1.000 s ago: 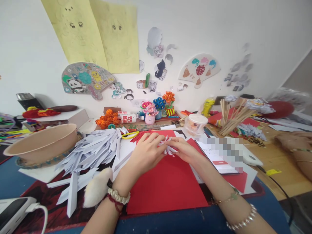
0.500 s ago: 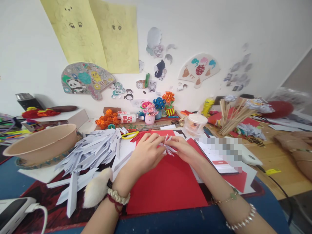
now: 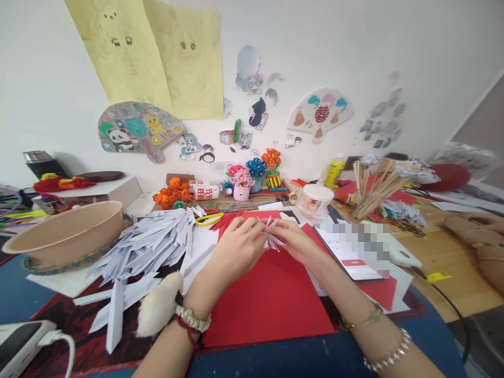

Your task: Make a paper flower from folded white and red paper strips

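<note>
Between my two hands is a small white folded-paper piece [image 3: 272, 240] with pointed tips fanning outward, held above the red paper [image 3: 268, 299]. My left hand [image 3: 244, 239] grips it from the left, fingers curled and partly hiding it. From the right, my right hand [image 3: 289, 236] pinches its edge between thumb and fingers. Left of my left hand lies a heap of white folded paper strips [image 3: 153, 241]. A few longer strips [image 3: 115, 315] lie nearer, beside a fluffy white pompom [image 3: 159, 307] at my left wrist.
A beige basin [image 3: 66, 231] stands at left, a white charger [image 3: 27, 341] in front of it. Yellow-handled scissors [image 3: 210, 219] lie behind my left hand. Right are a phone [image 3: 346, 257], a lidded plastic tub [image 3: 315, 199], wooden sticks [image 3: 378, 191] and another person's hand [image 3: 468, 233].
My hands stay in nearly the same place, with slight finger movement around the folded paper. The whole view has shifted very slightly.
</note>
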Motion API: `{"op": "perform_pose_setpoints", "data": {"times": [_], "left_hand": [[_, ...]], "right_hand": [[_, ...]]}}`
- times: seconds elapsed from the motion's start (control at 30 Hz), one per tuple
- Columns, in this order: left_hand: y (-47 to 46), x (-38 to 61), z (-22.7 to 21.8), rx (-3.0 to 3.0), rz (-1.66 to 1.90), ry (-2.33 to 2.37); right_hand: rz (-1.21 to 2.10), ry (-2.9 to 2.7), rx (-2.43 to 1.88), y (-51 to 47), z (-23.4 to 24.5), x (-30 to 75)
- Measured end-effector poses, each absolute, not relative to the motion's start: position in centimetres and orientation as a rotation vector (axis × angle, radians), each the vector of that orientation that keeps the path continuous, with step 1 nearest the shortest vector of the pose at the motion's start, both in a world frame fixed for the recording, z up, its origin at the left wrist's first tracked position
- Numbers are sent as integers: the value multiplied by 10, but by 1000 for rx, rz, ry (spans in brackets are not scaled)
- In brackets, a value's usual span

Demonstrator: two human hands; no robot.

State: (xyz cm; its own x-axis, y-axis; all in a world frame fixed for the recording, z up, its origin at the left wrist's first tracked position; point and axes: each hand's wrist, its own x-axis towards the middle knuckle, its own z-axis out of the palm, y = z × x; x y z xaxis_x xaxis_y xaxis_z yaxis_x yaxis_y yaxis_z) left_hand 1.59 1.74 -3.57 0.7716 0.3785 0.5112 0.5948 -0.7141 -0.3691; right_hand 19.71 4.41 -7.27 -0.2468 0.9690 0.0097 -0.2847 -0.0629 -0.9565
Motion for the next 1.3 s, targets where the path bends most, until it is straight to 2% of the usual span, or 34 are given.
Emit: {"op": "perform_pose_setpoints", "data": {"times": [0.5, 0.73, 1.3], "left_hand": [[18, 12, -36, -2314, -644, -650], [15, 13, -34, -2254, -814, -779], [15, 23, -39, -2121, -932, -1026]], "right_hand": [[1560, -1023, -870, 44, -70, 198], [1678, -963, -795, 45, -71, 199], [1662, -918, -673, 47, -72, 197]]}}
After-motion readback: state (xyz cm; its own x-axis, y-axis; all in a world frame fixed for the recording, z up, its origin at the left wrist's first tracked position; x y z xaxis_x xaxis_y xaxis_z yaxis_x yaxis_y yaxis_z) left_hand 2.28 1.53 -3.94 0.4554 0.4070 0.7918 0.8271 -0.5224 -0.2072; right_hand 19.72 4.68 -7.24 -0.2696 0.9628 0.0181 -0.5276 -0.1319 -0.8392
